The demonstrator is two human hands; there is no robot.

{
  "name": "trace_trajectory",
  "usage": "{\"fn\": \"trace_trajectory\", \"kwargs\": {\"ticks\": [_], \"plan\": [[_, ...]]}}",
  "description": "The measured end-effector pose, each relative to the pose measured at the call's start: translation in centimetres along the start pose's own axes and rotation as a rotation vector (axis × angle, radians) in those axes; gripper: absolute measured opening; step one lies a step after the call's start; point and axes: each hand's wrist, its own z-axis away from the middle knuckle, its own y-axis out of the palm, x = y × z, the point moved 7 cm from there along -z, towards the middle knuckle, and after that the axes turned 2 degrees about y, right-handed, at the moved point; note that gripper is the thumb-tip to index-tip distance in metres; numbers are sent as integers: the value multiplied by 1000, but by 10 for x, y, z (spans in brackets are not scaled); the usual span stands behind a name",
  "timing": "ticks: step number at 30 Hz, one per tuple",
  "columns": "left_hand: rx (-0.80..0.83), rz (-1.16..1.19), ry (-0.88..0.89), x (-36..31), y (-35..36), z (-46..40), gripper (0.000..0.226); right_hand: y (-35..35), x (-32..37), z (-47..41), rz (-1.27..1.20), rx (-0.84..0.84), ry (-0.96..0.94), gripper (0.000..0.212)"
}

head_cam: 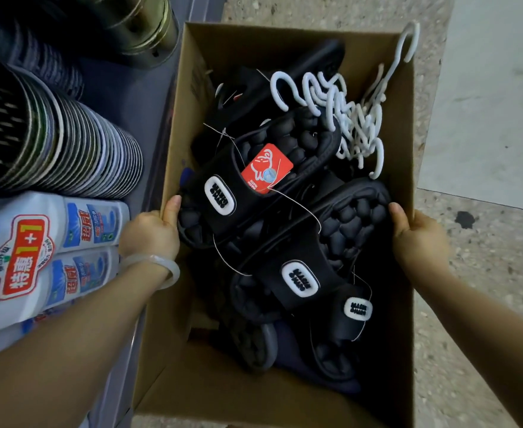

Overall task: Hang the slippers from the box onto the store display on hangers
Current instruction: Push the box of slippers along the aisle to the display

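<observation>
So the open brown cardboard box (189, 88) fills the middle of the frame, and it's packed with black foam slippers with bumpy massage-style footbeds (284, 156), all jumbled on top of each other from the centre down to the lower middle. Each strap has a white oval patch with dark lettering, looks like "MASHI MARO" but it's small so don't quote me. One slipper near the centre carries a red cardboard swing tag (266, 169) with a white cartoon figure on it, tied on with thin pale string. A tangle of white plastic hook hangers (343, 118) sits in the upper right corner of the box, one hook poking over the rim. The left hand (149, 233), with a pale translucent bangle (161, 268) on the wrist, is clamped on the left wall of the box, thumb inside. The right hand (420, 239) is gripping the right wall the same way. At lower left there are white detergent bottles (53, 242) with a red "1+1" label and Chinese characters, and above them a stack of dark perforated metal bins (38, 131).
</observation>
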Motion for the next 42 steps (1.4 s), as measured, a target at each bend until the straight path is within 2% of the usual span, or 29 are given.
{"fn": "trace_trajectory", "kwargs": {"ticks": [5,10,19,22,31,42], "plan": [[30,-47,45,-51,-48,30,65,-75,12,19,-79,14,58,40],[58,-74,125,-130,-113,58,66,-177,40,30,-78,-24,77,44],[-13,-77,282,-297,-273,101,71,-396,128,35,-53,-135,54,43],[-41,-81,309,-346,-317,100,70,-446,155,28,-33,-187,39,46],[-60,-5,399,-516,-421,37,63,-565,270,-52,-129,-265,57,46],[-95,-34,470,-749,-466,-90,71,-684,397,-228,-121,-313,51,51]]}}
